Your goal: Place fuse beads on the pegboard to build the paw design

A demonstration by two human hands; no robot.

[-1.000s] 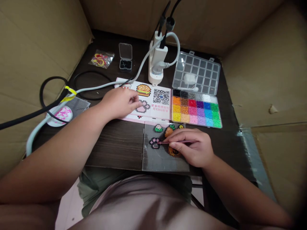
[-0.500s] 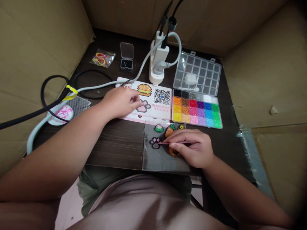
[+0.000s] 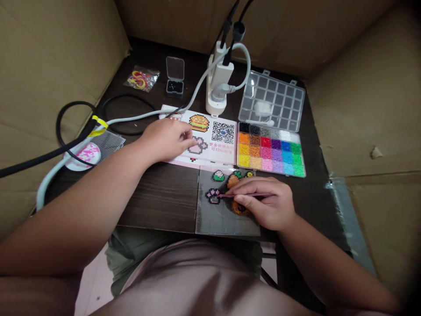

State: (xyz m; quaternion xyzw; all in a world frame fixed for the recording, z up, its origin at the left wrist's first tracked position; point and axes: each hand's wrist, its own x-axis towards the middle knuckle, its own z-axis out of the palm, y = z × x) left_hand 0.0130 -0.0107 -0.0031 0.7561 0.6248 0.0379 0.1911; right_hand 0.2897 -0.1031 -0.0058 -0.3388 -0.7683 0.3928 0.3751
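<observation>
Pink tweezers are pinched in my right hand, their tips at the pink-and-black paw made of small beads. That paw lies on a clear pegboard at the table's front edge. Other bead figures on the board include a green-and-white one, an orange carrot-like one and an orange-and-black one partly behind my fingers. My left hand rests on the printed pattern sheet, loosely curled with thumb and forefinger apart, beside the printed paw. Nothing shows in it.
A bead box with many colours stands at right, its lid raised. Behind the sheet is a white power strip with cables. A small box of black beads, a bag of rings and a white round dish lie leftward. Cardboard walls surround the table.
Both hands hold almost the same place. The tweezer tips stay at the bead paw, and the whole view has shifted very slightly.
</observation>
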